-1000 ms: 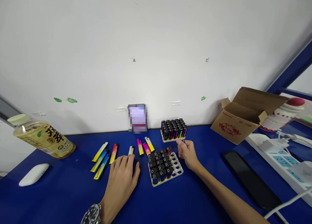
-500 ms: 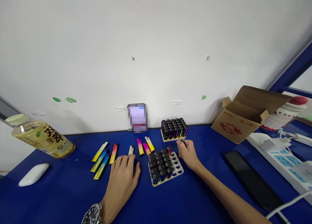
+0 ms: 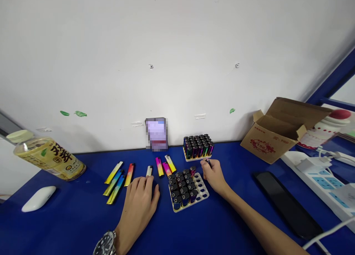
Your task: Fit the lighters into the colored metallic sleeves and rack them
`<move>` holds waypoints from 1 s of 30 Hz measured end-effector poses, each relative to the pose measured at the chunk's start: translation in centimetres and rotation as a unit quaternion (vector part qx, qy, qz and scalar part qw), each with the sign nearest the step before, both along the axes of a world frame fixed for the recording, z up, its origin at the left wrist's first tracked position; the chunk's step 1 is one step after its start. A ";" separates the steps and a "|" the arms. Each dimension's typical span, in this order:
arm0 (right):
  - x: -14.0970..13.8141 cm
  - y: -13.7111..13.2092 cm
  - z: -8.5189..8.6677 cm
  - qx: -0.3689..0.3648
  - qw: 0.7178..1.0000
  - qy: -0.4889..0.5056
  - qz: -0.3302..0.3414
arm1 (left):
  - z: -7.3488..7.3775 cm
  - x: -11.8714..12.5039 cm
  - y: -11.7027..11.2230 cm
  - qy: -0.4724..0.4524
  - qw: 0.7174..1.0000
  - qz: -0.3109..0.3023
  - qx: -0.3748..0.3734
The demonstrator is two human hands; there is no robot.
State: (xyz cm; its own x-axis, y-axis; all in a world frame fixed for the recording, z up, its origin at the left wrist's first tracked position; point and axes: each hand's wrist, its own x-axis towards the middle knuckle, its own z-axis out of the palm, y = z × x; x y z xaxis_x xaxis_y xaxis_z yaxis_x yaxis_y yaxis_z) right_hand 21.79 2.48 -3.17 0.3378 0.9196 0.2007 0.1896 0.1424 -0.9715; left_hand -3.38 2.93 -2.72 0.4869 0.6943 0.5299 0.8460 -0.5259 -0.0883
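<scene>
Beside the slotted tray [image 3: 194, 203] keeping black-capped lighters [image 3: 183, 190] upright, our right hand [image 3: 214, 175] clasps a dark-ended lighter [image 3: 208, 161]. Our left hand [image 3: 140, 201] covers a white lighter [image 3: 149, 170], its grip hidden.

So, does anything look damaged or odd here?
The wall looks marred: rough pale patches and scattered green scraps dot it, perhaps remnants of something peeled away. The loose lighters lie at uneven angles, but I see no spill.

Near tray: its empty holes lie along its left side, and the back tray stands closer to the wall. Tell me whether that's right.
Wrong side: in the head view, the near tray has its empty holes on the right, by the right hand. The back tray does stand closer to the wall.
</scene>
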 end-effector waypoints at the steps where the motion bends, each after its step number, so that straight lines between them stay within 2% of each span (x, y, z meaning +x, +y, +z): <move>1: 0.0 0.0 0.0 0.000 1.000 -0.001 -0.002 | 0.0 0.0 0.0 0.001 1.000 0.001 0.001; 6: -0.2 -0.2 -0.3 0.008 0.999 0.031 -0.014 | 0.0 0.1 -0.1 0.001 1.000 0.000 0.005; 11: -0.3 -0.6 -0.2 0.059 0.993 0.096 0.033 | 0.0 0.0 0.0 0.002 1.000 -0.003 0.010; 17: 0.0 -1.0 0.5 0.104 0.994 0.023 0.018 | 0.2 0.0 -0.1 -0.007 1.000 0.001 -0.004; 19: 0.3 -1.2 0.7 0.114 0.993 -0.039 0.016 | 0.3 0.0 -0.1 -0.006 1.000 0.002 -0.012; 22: 0.6 -1.5 0.9 0.167 0.978 -0.124 0.010 | 0.4 -0.1 0.1 -0.004 1.000 0.003 -0.015; 26: 0.4 -2.2 1.3 0.202 0.970 -0.122 0.060 | 0.3 -0.2 0.2 -0.002 1.000 0.008 -0.009; 30: -0.2 -2.6 1.3 0.217 0.964 -0.133 0.077 | 0.2 -0.3 0.3 -0.010 1.000 0.015 -0.008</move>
